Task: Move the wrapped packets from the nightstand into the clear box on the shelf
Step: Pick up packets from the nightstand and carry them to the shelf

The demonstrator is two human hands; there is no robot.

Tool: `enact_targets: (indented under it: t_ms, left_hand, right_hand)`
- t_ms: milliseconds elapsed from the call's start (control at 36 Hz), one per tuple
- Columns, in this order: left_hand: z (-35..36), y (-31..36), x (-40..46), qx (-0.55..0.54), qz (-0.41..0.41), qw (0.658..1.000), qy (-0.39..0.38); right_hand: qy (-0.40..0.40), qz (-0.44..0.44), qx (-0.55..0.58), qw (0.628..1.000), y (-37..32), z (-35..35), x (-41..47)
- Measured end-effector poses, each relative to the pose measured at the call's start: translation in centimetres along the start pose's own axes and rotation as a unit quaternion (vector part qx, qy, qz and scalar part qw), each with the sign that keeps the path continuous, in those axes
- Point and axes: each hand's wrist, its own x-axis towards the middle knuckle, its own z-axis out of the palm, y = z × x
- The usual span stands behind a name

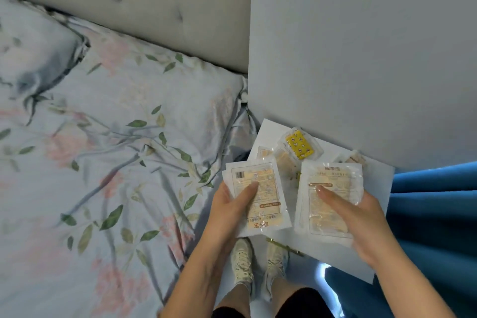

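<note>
A bed (108, 150) with a floral sheet is being seen filling the view from nine to seven o'clock, with a padded headboard (144, 0) at eleven and a grey wall (361, 46) at one. A blue curtain (433, 214) is hanging at four o'clock. Just below centre, toward five o'clock, the white nightstand (322, 248) is serving as the worktop. Two large wrapped packets are being held above it: the left packet (260, 199) is being gripped by the left hand (229, 212), thumb lying across its face, and the right packet (327, 201) is being gripped by the right hand (361, 217), thumb likewise on top; both grips are clenched on their packets. More packets are lying on the worktop at the twelve o'clock side of the hands, among them a small yellow patterned packet (300, 147). A pair of pale shoes (258, 263) is being seen at six o'clock.
</note>
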Motion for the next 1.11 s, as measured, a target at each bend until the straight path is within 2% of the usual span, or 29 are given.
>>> enact_targets:
  t_ms: [278,444,667,889,1111]
  left_hand:
    - [-5.2,4.8,-12.1,-0.01,0.068,0.996,0.051]
    - [-6.2,5.9,-17.6,-0.006,0.133,0.982,0.13]
    - [-4.1,3.2,-25.3,-0.097,0.157,0.955,0.232]
    - [-3.4,-0.6,-33.7,-0.131,0.183,0.908,0.353]
    - [-5.9,-5.1,-43.0,-0.24,0.221,0.829,0.455]
  right_hand:
    - [-0.117,0.0,-0.038,0.992,-2.8,4.3,-10.4]
    - [-0.186,-0.043,-0.101,0.976,-5.3,4.4,-12.2]
    - [-0.272,-0.093,-0.167,0.943,-7.6,3.1,-15.7]
    - [-0.361,-0.129,-0.217,0.897,-8.9,4.9,-20.6]
    - [-0.471,-0.132,-0.281,0.826,-5.6,9.0,-28.4]
